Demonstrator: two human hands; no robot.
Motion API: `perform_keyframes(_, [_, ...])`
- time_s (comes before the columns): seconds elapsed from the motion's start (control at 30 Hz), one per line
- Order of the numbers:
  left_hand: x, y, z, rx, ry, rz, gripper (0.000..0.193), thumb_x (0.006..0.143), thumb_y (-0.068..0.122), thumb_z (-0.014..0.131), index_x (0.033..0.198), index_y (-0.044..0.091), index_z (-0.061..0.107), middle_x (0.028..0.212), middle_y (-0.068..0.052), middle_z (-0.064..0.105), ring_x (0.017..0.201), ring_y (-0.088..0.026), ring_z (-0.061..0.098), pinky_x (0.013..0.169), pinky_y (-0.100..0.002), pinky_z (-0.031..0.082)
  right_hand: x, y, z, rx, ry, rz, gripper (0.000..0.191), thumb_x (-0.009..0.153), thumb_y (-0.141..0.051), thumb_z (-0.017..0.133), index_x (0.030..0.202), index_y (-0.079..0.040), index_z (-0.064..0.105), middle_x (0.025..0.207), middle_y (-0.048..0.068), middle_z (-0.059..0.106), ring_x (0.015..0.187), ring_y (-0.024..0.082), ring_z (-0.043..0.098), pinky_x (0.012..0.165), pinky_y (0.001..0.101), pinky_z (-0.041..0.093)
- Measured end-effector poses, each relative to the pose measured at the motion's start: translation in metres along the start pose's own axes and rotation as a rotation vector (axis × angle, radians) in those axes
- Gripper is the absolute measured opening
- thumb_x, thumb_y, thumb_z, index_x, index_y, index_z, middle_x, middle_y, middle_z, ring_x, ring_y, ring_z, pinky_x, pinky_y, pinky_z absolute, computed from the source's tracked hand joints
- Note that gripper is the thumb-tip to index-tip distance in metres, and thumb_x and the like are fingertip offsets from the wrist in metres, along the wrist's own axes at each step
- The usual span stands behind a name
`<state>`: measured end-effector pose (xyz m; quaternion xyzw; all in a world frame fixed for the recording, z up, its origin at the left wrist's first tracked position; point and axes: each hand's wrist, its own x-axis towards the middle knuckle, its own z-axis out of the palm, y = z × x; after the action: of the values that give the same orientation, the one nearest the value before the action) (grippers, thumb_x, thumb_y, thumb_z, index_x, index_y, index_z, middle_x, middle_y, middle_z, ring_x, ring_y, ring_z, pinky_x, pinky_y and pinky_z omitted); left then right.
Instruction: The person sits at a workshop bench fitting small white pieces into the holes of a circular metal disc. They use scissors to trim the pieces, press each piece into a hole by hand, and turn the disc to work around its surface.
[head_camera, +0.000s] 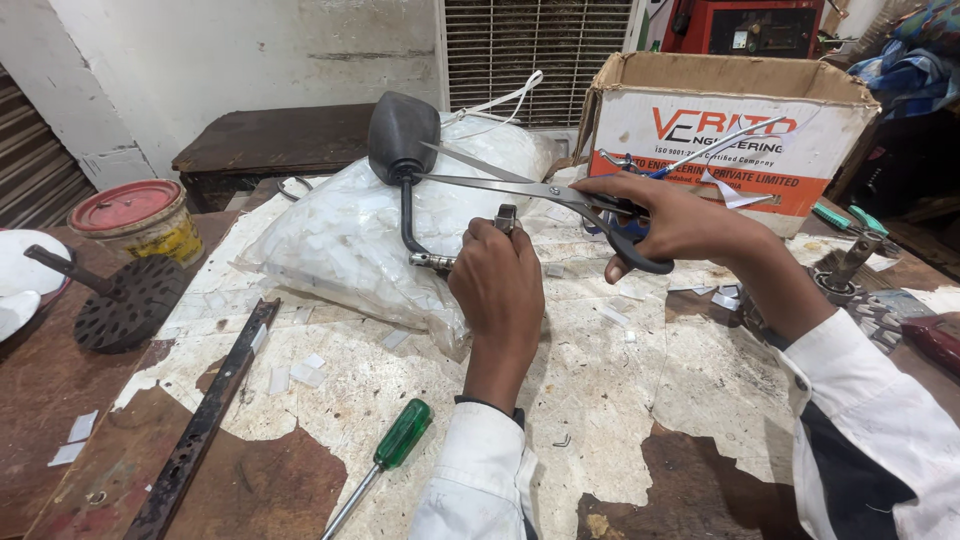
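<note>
Scissors (560, 190), blades parted, sit clamped in the right hand (680, 225) at two o'clock, pointing toward the mirror (402, 135) at eleven, while the left hand (497, 285) grips a small metal piece (506, 216) upright, steadying it near the blades.

The place was a small repair workshop. The workbench (620, 380) was worn, its pale covering peeling off to bare brown wood, littered with white offcuts. Hand tools lay loose on it: a green-handled screwdriver (385, 462), a perforated black metal bar (200, 425) and a round perforated metal disc on a stem (125, 300). A dented paint tin with a red lid (135, 215) stood at the left edge. A torn cardboard carton (720, 125) held further tools. Behind stood a slatted air cooler (535, 50), a red machine (745, 25) and stained, flaking walls.
</note>
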<state>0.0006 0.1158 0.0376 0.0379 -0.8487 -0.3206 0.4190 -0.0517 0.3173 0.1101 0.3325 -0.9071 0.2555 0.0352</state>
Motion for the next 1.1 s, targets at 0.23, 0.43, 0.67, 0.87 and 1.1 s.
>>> perform_keyframes(0.23, [0.002,0.000,0.008,0.108,0.019,0.065,0.029,0.102,0.021,0.061,0.096,-0.007,0.061,0.083,-0.021,0.069,0.068,-0.030,0.072,0.057,-0.038,0.057,0.000,0.001,0.000,-0.061,-0.014,0.011,0.116,0.045,-0.039,0.098,0.149,-0.022,0.049,0.136,0.007,0.063,0.121,0.024,0.063,0.100,0.0387,0.050])
perform_keyframes(0.43, [0.002,0.000,0.009,0.078,-0.010,0.047,0.029,0.103,0.021,0.061,0.097,-0.007,0.061,0.085,-0.022,0.068,0.069,-0.029,0.072,0.058,-0.037,0.058,-0.004,-0.011,-0.007,-0.158,-0.043,0.037,0.122,0.044,-0.038,0.099,0.154,-0.025,0.047,0.138,0.009,0.061,0.120,0.027,0.061,0.097,0.0403,0.050])
perform_keyframes(0.67, [-0.001,-0.003,0.006,-0.027,-0.025,0.034,0.026,0.096,0.014,0.065,0.097,-0.012,0.061,0.089,-0.025,0.066,0.075,-0.034,0.071,0.065,-0.042,0.057,-0.012,-0.025,-0.025,-0.217,-0.137,0.203,0.123,0.046,-0.043,0.100,0.155,-0.031,0.045,0.114,0.008,0.075,0.104,0.024,0.073,0.097,0.0368,0.054])
perform_keyframes(0.87, [0.002,-0.006,0.008,0.016,-0.009,0.031,0.025,0.097,0.013,0.064,0.097,-0.012,0.061,0.085,-0.026,0.066,0.071,-0.034,0.072,0.061,-0.042,0.057,-0.016,-0.031,-0.025,-0.329,-0.174,0.088,0.122,0.050,-0.052,0.095,0.157,-0.030,0.041,0.123,0.011,0.068,0.113,0.028,0.067,0.097,0.0413,0.051])
perform_keyframes(1.1, [0.003,-0.007,0.004,-0.088,0.056,-0.055,0.025,0.095,0.013,0.069,0.087,-0.009,0.061,0.080,-0.025,0.068,0.071,-0.040,0.070,0.065,-0.048,0.054,-0.014,-0.032,-0.013,-0.412,-0.332,0.312,0.135,0.051,-0.062,0.095,0.165,-0.039,0.025,0.126,0.009,0.067,0.119,0.027,0.065,0.103,0.0426,0.050])
